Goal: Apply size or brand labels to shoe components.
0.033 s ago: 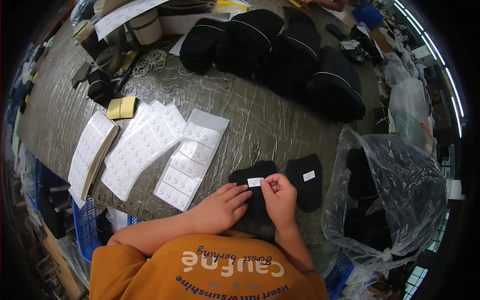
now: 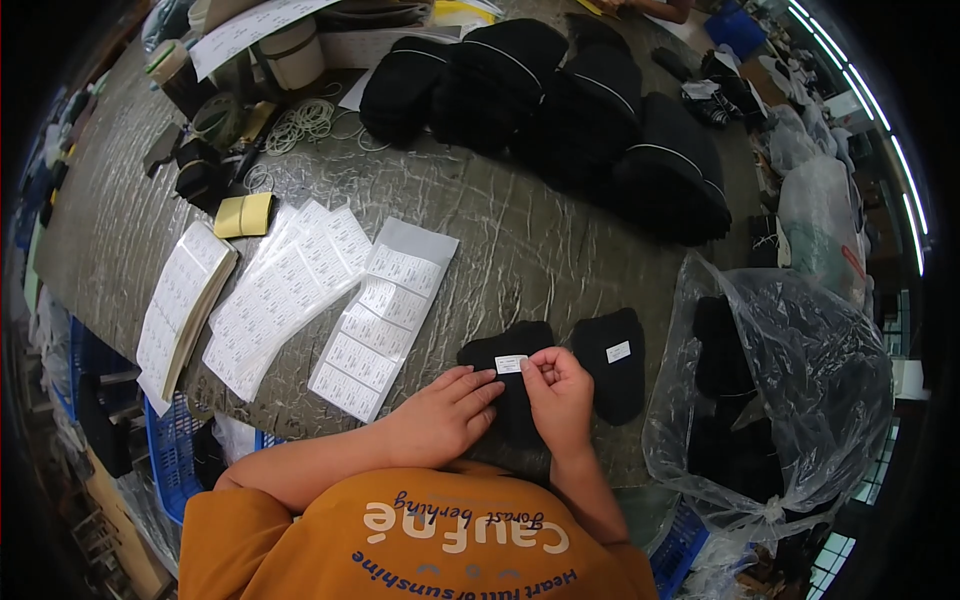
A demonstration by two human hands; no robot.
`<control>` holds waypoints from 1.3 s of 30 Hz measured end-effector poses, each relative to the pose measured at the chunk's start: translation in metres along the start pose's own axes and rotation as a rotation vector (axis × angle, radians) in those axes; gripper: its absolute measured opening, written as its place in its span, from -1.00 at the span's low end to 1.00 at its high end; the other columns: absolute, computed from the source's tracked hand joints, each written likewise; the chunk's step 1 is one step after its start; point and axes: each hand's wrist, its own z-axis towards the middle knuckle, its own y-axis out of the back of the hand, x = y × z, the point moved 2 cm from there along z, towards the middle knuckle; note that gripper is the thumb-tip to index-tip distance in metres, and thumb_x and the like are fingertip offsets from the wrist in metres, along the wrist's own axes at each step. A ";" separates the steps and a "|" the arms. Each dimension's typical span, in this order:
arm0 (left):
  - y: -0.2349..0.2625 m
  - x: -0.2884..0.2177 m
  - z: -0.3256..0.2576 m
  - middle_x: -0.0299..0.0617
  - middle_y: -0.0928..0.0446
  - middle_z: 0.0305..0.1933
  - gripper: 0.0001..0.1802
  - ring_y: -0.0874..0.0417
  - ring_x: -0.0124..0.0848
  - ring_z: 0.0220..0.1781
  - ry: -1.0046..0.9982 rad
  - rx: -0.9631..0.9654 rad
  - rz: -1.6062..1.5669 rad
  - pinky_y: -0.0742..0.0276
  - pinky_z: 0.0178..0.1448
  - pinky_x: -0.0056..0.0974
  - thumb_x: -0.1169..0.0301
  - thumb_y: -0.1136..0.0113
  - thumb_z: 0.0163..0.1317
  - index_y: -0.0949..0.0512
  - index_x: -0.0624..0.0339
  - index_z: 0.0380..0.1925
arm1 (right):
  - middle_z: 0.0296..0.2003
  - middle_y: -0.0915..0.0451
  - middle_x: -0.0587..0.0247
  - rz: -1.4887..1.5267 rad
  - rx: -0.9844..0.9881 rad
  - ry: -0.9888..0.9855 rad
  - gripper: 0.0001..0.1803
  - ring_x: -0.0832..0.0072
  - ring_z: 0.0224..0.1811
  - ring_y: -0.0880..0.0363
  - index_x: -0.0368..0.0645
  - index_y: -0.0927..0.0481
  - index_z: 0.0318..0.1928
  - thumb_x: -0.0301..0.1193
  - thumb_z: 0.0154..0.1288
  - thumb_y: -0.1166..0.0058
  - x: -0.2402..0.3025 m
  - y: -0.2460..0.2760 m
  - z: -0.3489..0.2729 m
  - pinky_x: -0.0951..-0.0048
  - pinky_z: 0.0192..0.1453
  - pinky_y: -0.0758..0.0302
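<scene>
A folded black cloth piece (image 2: 522,405) lies on the table in front of me, with a small white sticker (image 2: 510,365) on its upper part. My right hand (image 2: 558,388) pinches the sticker's right end between thumb and fingers. Flat on the cloth's left side rests my left hand (image 2: 450,408), its fingers stretched out and their tips by the sticker's left end. Just to the right is a second black cloth piece (image 2: 612,385) bearing a similar white sticker (image 2: 618,352). A strip of printed white stickers (image 2: 372,315) lies left of my hands, its top end bare backing.
More sticker sheets (image 2: 285,300) and a thick sticker stack (image 2: 185,305) lie farther left, near a yellow bundle (image 2: 243,215). Banded black cloth bundles (image 2: 500,85) line the table's far side, beside loose rubber bands (image 2: 302,125). A clear plastic bag (image 2: 810,370) holding black pieces stands right.
</scene>
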 end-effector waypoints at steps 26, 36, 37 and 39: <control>-0.005 -0.004 0.004 0.10 -0.25 0.39 -0.42 -0.34 -0.14 0.37 0.095 0.199 0.128 -0.08 0.44 0.23 0.35 0.01 0.20 -0.34 0.40 0.22 | -0.48 -0.57 0.35 -0.040 -0.109 0.110 -0.74 0.77 -0.51 -0.45 -0.29 -0.47 -0.13 -0.65 0.18 -0.22 -0.003 -0.005 -0.007 0.67 -0.44 -0.41; 0.001 -0.007 0.010 0.20 -0.29 0.35 -0.44 -0.41 -0.10 0.29 0.065 0.198 0.199 -0.10 0.42 0.25 0.38 0.04 0.20 -0.34 0.49 0.19 | -0.52 -0.58 0.29 -0.020 -0.132 0.075 -0.70 0.68 -0.51 -0.50 -0.29 -0.46 -0.14 -0.62 0.14 -0.26 -0.008 -0.005 0.003 0.57 -0.43 -0.45; 0.001 -0.007 0.010 0.20 -0.29 0.35 -0.44 -0.41 -0.10 0.29 0.062 0.198 0.198 -0.10 0.42 0.25 0.38 0.04 0.20 -0.34 0.49 0.19 | -0.52 -0.58 0.29 -0.021 -0.134 0.075 -0.70 0.68 -0.51 -0.50 -0.29 -0.46 -0.14 -0.62 0.14 -0.26 -0.010 -0.005 0.004 0.57 -0.43 -0.45; -0.001 -0.007 0.012 0.20 -0.30 0.34 -0.43 -0.43 -0.11 0.26 0.053 0.193 0.213 -0.09 0.42 0.24 0.38 0.04 0.19 -0.34 0.49 0.19 | -0.55 -0.58 0.26 -0.081 -0.165 0.073 -0.68 0.58 -0.55 -0.54 -0.24 -0.47 -0.15 -0.56 0.11 -0.31 -0.017 -0.004 0.005 0.51 -0.44 -0.47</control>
